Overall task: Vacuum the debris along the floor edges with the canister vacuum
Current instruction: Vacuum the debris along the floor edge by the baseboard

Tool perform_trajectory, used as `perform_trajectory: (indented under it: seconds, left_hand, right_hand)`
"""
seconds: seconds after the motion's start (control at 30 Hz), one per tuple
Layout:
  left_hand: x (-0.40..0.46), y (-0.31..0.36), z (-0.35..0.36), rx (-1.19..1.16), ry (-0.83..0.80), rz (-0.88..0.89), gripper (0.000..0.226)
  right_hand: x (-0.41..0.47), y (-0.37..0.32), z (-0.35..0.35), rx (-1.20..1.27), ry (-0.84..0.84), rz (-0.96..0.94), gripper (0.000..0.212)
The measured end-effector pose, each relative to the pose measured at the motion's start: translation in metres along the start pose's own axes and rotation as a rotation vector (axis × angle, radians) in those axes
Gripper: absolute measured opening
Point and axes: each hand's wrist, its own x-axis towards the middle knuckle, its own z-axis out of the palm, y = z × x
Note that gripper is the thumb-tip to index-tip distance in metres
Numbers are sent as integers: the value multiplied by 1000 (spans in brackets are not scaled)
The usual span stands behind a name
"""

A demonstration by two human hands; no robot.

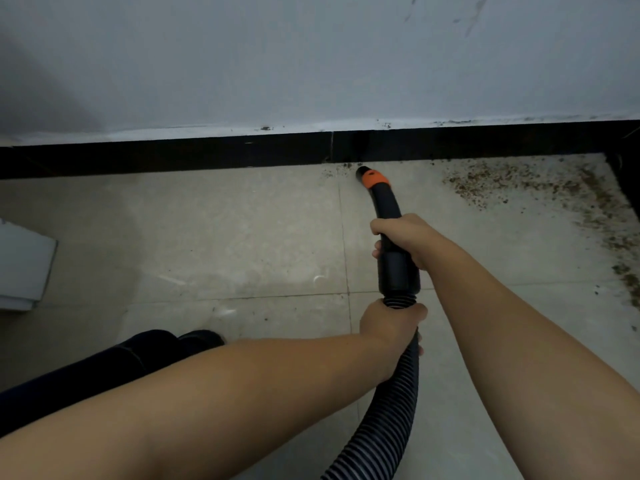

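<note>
A black vacuum handle tube (389,209) with an orange collar (374,179) points at the floor edge, its mouth almost touching the black skirting (207,154). My right hand (407,239) grips the curved handle. My left hand (391,327) holds the ribbed black hose (384,420) just below the cuff. A few dark specks (337,168) lie by the nozzle. A wide patch of brown debris (512,183) spreads along the skirting to the right and down the right floor edge (620,244). The canister itself is out of view.
A pale wall (311,64) rises above the skirting. Beige floor tiles (225,237) fill the middle. A grey flat object (20,265) lies at the left edge. A dark-trousered leg and shoe (138,355) rest at lower left. A dark skirting corner (627,168) closes the right side.
</note>
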Motion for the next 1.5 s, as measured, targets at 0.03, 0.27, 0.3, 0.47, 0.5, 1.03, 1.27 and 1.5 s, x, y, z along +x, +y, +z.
perform_trajectory:
  seconds: [0.03,0.27,0.3,0.47,0.5,1.03,1.27,1.5]
  left_hand:
    - [-2,-1,-4,-14,5,-2,8]
    - [-11,3,-33,-56,22,11,9]
    - [-11,4,-34,-58,22,14,9]
    - [-16,0,-31,-58,24,0,9]
    - [-16,0,-32,-59,29,-2,9]
    - [20,25,11,120,-140,-82,12]
    - [25,23,15,96,-103,-56,11]
    - [18,9,-17,6,14,-14,12]
  right_hand:
    - [0,-1,6,-19,-16,-2,14]
    - [-6,-9,38,-50,-58,-22,26]
    - [-6,-10,39,-55,-54,-28,26]
    - [-7,-9,43,-123,-97,-19,22]
    - [-7,-8,45,-128,-105,-20,22]
    - [16,2,-37,161,200,21,24]
    - [19,1,-39,173,162,26,19]
    - [19,-2,15,63,35,-25,13]
